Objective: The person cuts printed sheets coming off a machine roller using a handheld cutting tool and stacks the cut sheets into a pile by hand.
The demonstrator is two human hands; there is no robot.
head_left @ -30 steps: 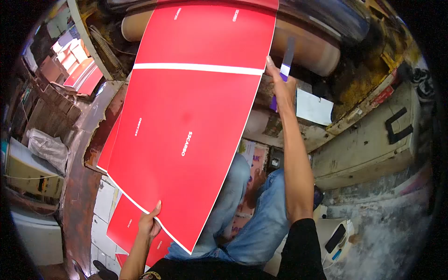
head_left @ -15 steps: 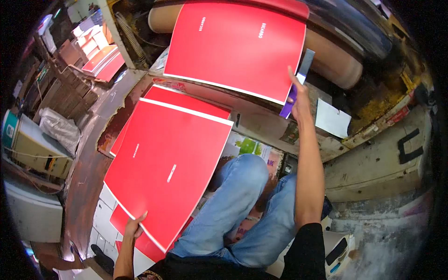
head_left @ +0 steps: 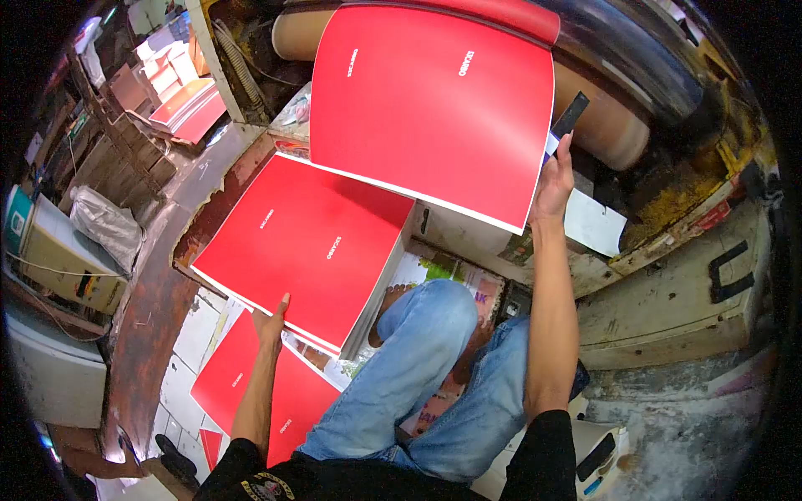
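My left hand [head_left: 272,322] rests on the near edge of a red printed sheet [head_left: 309,246] lying on top of a stack, fingers flat on it. My right hand [head_left: 555,179] is raised at the right edge of a second red sheet [head_left: 434,104] coming off a brown machine roller [head_left: 601,125]. That hand also grips a dark blade-like tool with a purple handle [head_left: 568,118]. Both sheets carry small white lettering.
More red sheets [head_left: 251,392] lie on white boards at the lower left. My legs in blue jeans [head_left: 434,367] sit below the stack. A white paper [head_left: 593,224] lies on the grimy machine bed. Stacks of sheets [head_left: 184,104] stand at the upper left.
The sheet my left hand carried has come down flat onto the stack. The sheet on the roller has fed out further toward me, and my right hand has shifted slightly right.
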